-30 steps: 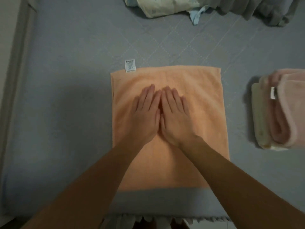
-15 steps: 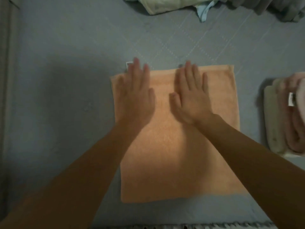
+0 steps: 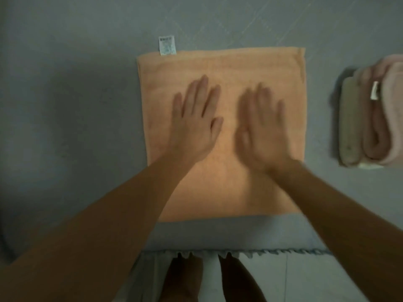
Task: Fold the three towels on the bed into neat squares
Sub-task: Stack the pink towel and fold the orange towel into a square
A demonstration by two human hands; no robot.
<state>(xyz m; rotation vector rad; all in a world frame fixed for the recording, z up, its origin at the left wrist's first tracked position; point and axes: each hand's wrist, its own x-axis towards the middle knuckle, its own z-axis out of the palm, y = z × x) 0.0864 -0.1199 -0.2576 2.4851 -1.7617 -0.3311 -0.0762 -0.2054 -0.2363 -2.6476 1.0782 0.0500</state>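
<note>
Three towels on one bed (image 3: 65,127): one orange towel (image 3: 220,182) at centre, one beige towel (image 3: 349,123) and one pink towel (image 3: 390,118) at right. Two hands: left hand (image 3: 194,125), right hand (image 3: 261,131). One white tag (image 3: 167,45).

Clearance: bed surface around work area
Bare bed (image 3: 65,127) left of orange towel (image 3: 218,66); folded towel stack (image 3: 370,120) obstructs right side; narrow gap between.

Right hand (image 3: 260,127) blurred; pink towel (image 3: 390,118) cut off.
</note>
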